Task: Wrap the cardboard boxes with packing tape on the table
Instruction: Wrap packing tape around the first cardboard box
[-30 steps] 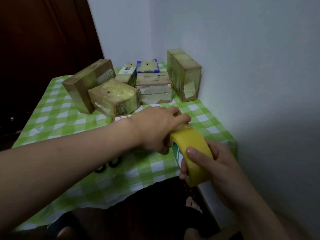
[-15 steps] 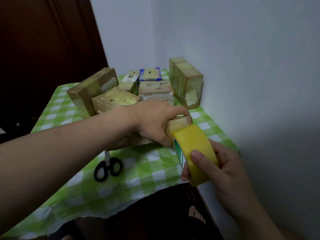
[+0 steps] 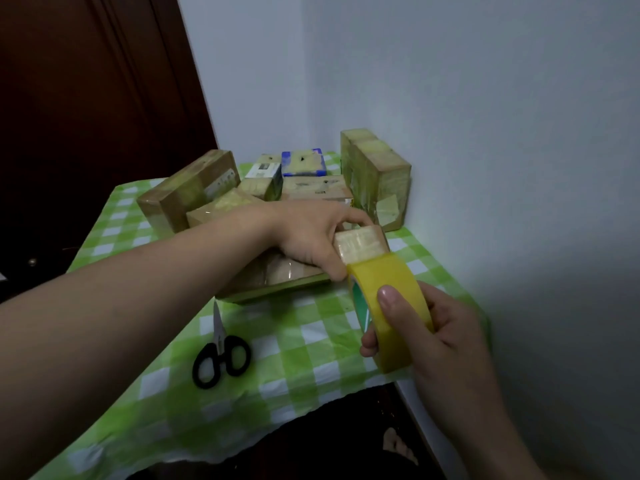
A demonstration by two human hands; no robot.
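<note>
From the head camera, the left hand grips a stiff, probably light cardboard box lying on the table, best clamped across its edges, while the right hand clutches the slick yellow tape roll.

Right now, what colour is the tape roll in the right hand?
Yellow: the tape roll shows best in the head view.

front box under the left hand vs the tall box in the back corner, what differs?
Pose: the front box lies low on the table; the tall box stands on edge beside the wall.
Contact: the left hand grips the front box and the right hand holds the yellow tape roll at its end; nothing touches the tall box.
Shared: both are brown cardboard with glossy tape on them.
</note>
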